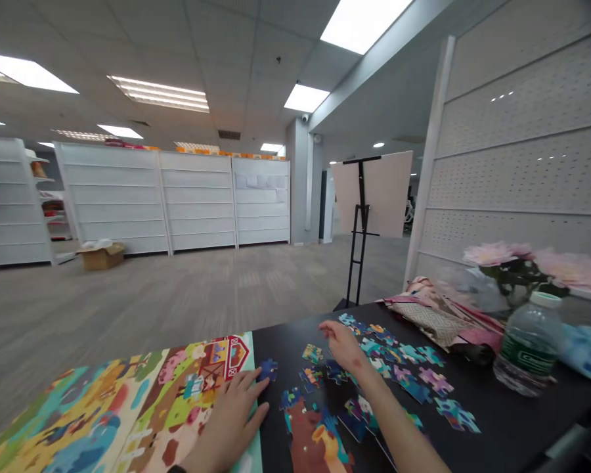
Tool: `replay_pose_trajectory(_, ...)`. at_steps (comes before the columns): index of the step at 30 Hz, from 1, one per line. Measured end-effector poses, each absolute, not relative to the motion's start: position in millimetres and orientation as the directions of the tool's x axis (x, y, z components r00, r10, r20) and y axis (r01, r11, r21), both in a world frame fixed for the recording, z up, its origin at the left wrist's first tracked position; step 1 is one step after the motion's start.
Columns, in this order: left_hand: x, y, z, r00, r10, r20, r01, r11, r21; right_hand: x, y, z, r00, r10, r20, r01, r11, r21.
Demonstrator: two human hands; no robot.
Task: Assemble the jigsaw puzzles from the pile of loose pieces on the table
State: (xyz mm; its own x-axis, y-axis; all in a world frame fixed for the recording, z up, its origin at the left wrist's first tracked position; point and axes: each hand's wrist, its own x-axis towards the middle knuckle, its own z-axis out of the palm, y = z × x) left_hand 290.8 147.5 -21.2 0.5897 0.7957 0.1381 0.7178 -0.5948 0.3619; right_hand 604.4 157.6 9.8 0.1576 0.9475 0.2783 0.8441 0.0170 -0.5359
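My left hand [231,417] lies flat with fingers spread on the colourful farm-picture board [177,387], close to its right edge. Just beyond its fingertips a dark blue puzzle piece [268,370] rests on the black table [502,407]. Over the loose puzzle pieces [411,355] hovers my right hand [342,345], its thumb and forefinger partly extended to the left; I see nothing between them. A single piece with a yellow-green pattern [312,353] lies left of that hand. Nearer to me is a joined brown and blue puzzle section [308,430]. My right forearm hides some pieces.
At the table's right stand a water bottle [529,345] with a green label and pink flowers [546,263]. A patterned cloth bag [438,312] lies at the back right. Beyond the table are a black easel [358,230], white shelving [197,203] and a cardboard box [102,256].
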Motion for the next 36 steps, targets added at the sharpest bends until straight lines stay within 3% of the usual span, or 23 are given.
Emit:
replay_pose_trajectory(3, 295, 144, -21, 0.57, 0.815, 0.099, 0.767, -0.572, 0.291, 617, 154, 7, 0.139, 0.969, 0.206, 0.846, -0.008, -0.533)
replay_pose_trajectory(10, 298, 148, -30, 0.511, 0.854, 0.104, 0.809, -0.518, 0.277, 598, 148, -8, -0.141, 0.989, -0.046, 0.841, 0.095, -0.533)
replay_pose_trajectory(19, 293, 144, -23, 0.557, 0.817, 0.149, 0.758, -0.574, 0.311, 598, 146, -9, -0.11, 0.994, -0.027, 0.834, 0.078, -0.547)
replay_pose_trajectory(22, 295, 137, -24, 0.636, 0.747, 0.192, 0.677, -0.66, 0.327, 595, 149, -11, -0.096, 0.995, -0.018, 0.795, 0.066, -0.603)
replay_pose_trajectory(28, 327, 122, -42, 0.903, 0.395, 0.169, 0.367, -0.914, 0.173, 594, 152, -12, -0.136, 0.987, -0.09, 0.712, 0.034, -0.701)
replay_pose_trajectory(36, 322, 124, -49, 0.905, 0.377, 0.195, 0.329, -0.913, 0.239, 590, 147, -2, -0.186, 0.973, -0.139, 0.634, 0.011, -0.773)
